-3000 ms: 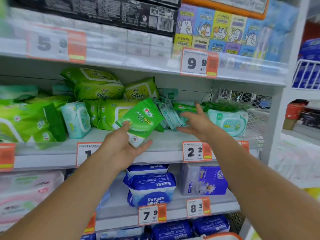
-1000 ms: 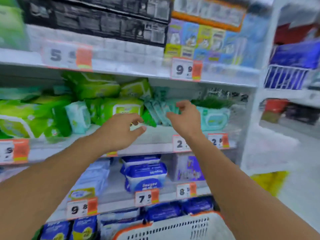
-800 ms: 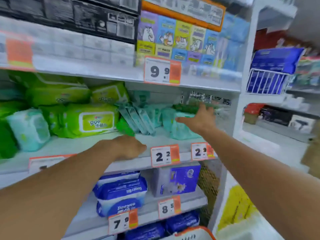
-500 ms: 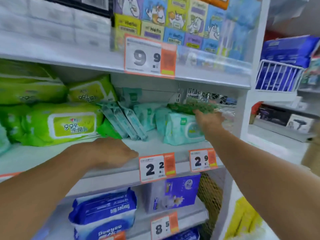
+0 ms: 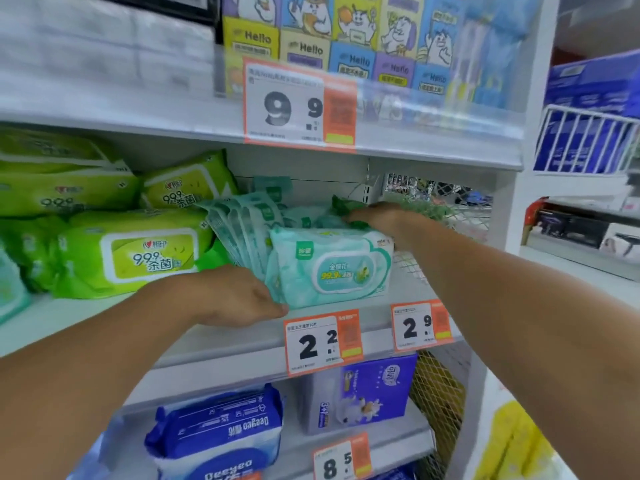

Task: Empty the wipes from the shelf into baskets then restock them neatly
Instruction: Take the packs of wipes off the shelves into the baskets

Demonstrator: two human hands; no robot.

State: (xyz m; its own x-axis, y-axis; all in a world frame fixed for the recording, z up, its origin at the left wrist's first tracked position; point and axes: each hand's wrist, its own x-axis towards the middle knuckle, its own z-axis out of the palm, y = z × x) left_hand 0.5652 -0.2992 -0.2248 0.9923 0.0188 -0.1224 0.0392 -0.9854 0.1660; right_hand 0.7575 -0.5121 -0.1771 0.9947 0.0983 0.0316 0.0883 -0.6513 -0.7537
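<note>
A pale teal wipes pack (image 5: 332, 268) lies at the front of the middle shelf (image 5: 214, 344), near its right end. My left hand (image 5: 242, 296) rests on the shelf with its fingers against the pack's lower left end. My right hand (image 5: 377, 216) reaches over the top of the pack, fingers on a dark green pack (image 5: 346, 204) behind it. Several slim teal sachets (image 5: 242, 230) lean just left of the teal pack. Lime green wipes packs (image 5: 131, 254) are piled further left, with more of these lime green packs (image 5: 187, 188) stacked above.
A wire mesh panel (image 5: 446, 209) closes the shelf's right end. The shelf above carries Hello tissue packs (image 5: 346, 39) and a 9.9 price tag (image 5: 298, 105). Below sit blue wipes packs (image 5: 221, 431) and a purple box (image 5: 370, 389). Price tags (image 5: 322, 344) line the shelf edge.
The view has closed in on the shelf's right end. My left hand moved right from the shelf edge to the teal pack. My right hand shifted onto the top of that pack.
</note>
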